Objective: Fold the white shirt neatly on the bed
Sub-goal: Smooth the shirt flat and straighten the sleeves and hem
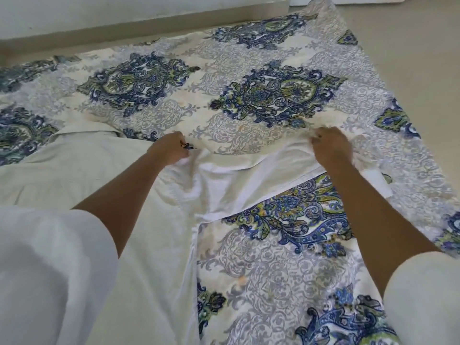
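The white shirt lies spread over the left half of the patterned bed cover, its collar at the far left. One sleeve stretches right across the middle. My left hand pinches the cloth where the sleeve meets the body. My right hand grips the sleeve's far end, fingers curled into the fabric. Both of my forearms reach in from the bottom, partly covering the shirt.
The bed cover has blue, green and grey floral medallions and reaches to a pale floor at the right and a white wall base at the back. My own white sleeves fill the lower left and lower right corners.
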A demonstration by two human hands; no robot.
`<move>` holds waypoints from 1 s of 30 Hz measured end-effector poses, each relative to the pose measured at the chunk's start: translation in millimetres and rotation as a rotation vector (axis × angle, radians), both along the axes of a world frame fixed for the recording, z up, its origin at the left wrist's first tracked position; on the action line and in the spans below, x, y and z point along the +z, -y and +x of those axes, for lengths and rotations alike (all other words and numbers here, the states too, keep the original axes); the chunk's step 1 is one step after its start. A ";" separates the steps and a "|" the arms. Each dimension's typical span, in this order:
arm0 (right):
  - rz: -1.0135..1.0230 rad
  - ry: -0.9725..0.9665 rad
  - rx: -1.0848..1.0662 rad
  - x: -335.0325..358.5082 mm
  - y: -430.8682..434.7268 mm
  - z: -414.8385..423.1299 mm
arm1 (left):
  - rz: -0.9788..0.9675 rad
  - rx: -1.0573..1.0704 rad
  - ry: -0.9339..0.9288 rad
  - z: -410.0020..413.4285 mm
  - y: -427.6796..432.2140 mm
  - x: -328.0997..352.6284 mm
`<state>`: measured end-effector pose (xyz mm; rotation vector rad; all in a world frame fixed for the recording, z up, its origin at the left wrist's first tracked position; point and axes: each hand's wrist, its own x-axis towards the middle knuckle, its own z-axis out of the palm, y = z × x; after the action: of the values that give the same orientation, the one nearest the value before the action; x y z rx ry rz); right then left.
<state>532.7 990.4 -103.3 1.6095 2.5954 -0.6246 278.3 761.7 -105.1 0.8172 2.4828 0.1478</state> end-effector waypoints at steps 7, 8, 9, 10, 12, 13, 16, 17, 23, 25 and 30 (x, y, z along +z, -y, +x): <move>0.223 0.324 -0.093 -1.3 -29.1 -2.0 | 0.325 0.248 0.170 -21.1 9.3 -13.6; 0.201 0.269 -0.148 -2.7 -29.4 -0.5 | 0.330 0.252 0.137 -18.6 10.7 -19.0; 0.187 0.177 -0.195 -4.1 -29.1 2.6 | 0.306 0.235 0.064 -13.4 11.6 -24.3; 0.187 0.069 -0.218 -5.2 -27.6 8.1 | 0.273 0.216 -0.032 -5.2 11.8 -27.1; 0.274 -0.080 -0.211 -5.6 -18.1 28.3 | 0.255 0.157 -0.228 19.0 7.2 -27.4; 0.340 -0.112 -0.202 -5.4 -10.3 40.2 | 0.279 0.119 -0.306 32.9 4.3 -26.3; 0.329 -0.115 -0.289 -6.3 7.2 81.4 | 0.378 -0.114 -0.452 75.4 -9.5 -25.2; 0.215 -0.120 -0.339 -7.7 8.8 93.8 | 0.395 -0.216 -0.482 87.2 -16.5 -26.1; -0.045 -0.240 -0.527 -18.4 -12.5 131.4 | 0.463 -0.644 -0.221 140.1 -79.4 -20.5; -0.131 -0.457 -0.666 -4.7 -29.9 135.3 | 0.440 -0.674 -0.123 149.5 -102.3 -22.7; -0.603 -0.937 -0.867 34.4 -81.9 144.4 | 0.349 -0.662 0.051 164.1 -151.4 -24.8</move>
<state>677.1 1072.2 -69.0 2.4656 1.4662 -2.3699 442.5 913.1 -130.0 1.7049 2.0335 0.3593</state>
